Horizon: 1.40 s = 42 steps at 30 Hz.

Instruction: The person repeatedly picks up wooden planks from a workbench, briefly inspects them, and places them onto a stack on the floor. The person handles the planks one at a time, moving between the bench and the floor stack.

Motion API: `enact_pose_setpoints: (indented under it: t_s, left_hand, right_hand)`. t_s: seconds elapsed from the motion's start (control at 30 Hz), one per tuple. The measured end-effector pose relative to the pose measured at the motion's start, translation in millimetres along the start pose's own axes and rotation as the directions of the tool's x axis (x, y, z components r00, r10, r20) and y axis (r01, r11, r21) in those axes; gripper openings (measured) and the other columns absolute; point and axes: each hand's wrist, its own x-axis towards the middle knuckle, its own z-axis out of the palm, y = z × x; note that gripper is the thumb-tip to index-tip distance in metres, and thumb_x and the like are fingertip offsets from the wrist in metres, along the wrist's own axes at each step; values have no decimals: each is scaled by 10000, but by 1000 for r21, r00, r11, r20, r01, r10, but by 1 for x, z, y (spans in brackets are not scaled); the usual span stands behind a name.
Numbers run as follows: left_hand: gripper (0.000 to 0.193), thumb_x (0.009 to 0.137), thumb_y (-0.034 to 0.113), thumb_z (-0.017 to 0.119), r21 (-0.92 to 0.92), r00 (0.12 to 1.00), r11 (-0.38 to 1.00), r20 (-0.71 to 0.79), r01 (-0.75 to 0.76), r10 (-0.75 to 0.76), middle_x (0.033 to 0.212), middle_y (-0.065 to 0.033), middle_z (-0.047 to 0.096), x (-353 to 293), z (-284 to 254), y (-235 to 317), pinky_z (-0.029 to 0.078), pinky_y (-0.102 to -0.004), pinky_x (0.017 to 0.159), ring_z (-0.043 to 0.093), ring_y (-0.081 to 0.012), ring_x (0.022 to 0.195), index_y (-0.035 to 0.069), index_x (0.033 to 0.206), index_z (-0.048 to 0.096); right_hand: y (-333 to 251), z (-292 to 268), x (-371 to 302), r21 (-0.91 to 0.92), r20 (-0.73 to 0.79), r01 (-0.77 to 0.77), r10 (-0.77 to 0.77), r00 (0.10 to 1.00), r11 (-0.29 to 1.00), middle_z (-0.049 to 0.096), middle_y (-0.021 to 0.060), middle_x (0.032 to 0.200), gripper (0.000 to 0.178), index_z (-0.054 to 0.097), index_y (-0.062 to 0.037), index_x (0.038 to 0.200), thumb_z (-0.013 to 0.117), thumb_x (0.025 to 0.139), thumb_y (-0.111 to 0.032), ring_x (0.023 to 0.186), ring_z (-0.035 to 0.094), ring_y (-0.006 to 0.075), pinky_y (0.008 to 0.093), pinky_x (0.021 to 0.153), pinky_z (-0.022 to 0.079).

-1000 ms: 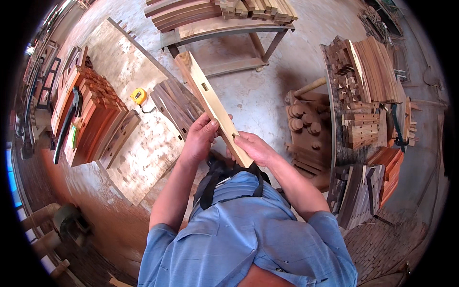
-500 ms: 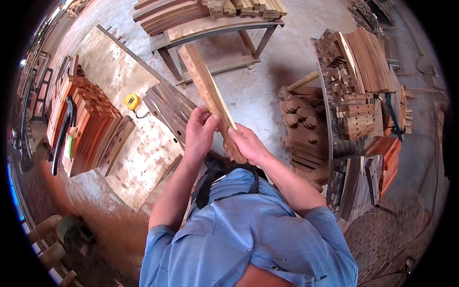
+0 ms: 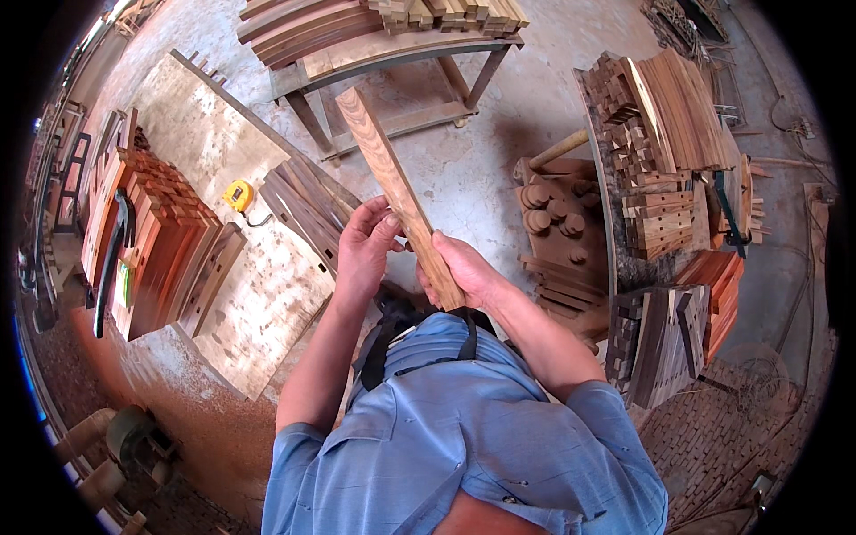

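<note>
– What do you have on your left side?
– On the pale board (image 3: pixel 267 325) there is a yellow tape measure (image 3: pixel 238 194), and near it you have some dark planks (image 3: pixel 308 207). Further to the left stands a reddish wood stack (image 3: pixel 174 259), with a long black tool (image 3: pixel 111 267) at its outer side.
– And in front of you?
– You face a table (image 3: pixel 374 61), which carries piled planks (image 3: pixel 312 34).
– To your right?
– There you have a bench (image 3: pixel 599 169) with brown boards (image 3: pixel 685 116) and pale blocks (image 3: pixel 662 234). Round brown pieces (image 3: pixel 555 207) lie lower, beside this bench.
</note>
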Motion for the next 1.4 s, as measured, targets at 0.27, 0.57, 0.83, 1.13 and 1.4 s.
enact_pose_setpoints:
  t_s: [0.27, 0.57, 0.83, 1.13, 1.4]
  left_hand:
    - [405, 935, 159, 612, -75, 1000, 997, -17, 23, -25, 1090, -52, 630, 6, -7, -10, 492, -283, 809, 587, -131, 967, -2, 1292, 510]
    - [354, 925, 79, 489, -304, 992, 944, 41, 128, -121, 1192, -155, 629, 0, -24, -10, 498, -326, 927, 630, -204, 1030, -42, 1256, 513]
    - [339, 918, 118, 575, -34, 952, 995, -288, 95, -101, 1100, -123, 643, -7, -25, -39, 500, -282, 801, 617, -159, 930, -58, 1203, 523]
    - [443, 924, 154, 637, 174, 903, 984, -418, -26, 98, 1088, -135, 624, -14, -35, -54, 494, -294, 860, 608, -178, 972, -60, 1270, 462]
    - [385, 883, 103, 603, 474, 859, 848, -510, 240, 42, 1055, -140, 657, -45, -102, -79, 505, -310, 819, 633, -189, 913, -53, 1228, 530]
  right_hand:
    - [11, 7, 13, -536, -35, 221, -283, 959, 815, 588, 75, 836, 388, 468, 4, 1283, 514, 983, -238, 632, 572, 129, 284, 587, 491]
    - [9, 15, 15, -852, 3, 261, -495, 869, 453, 621, 245, 1094, 552, 445, 16, 1302, 648, 837, -200, 1032, 619, 390, 417, 904, 478]
    - [4, 25, 21, -908, -27, 101, -296, 955, 407, 582, 276, 1160, 560, 448, -1, 1304, 661, 832, -214, 1099, 562, 427, 455, 918, 463]
    - [17, 9, 50, -861, -90, 83, -310, 947, 503, 664, 194, 948, 517, 504, -1, 1271, 666, 837, -232, 834, 659, 288, 379, 747, 516]
    - [23, 10, 115, -891, -60, 20, -160, 985, 454, 646, 110, 786, 450, 549, 9, 1166, 672, 840, -275, 597, 619, 154, 319, 564, 506]
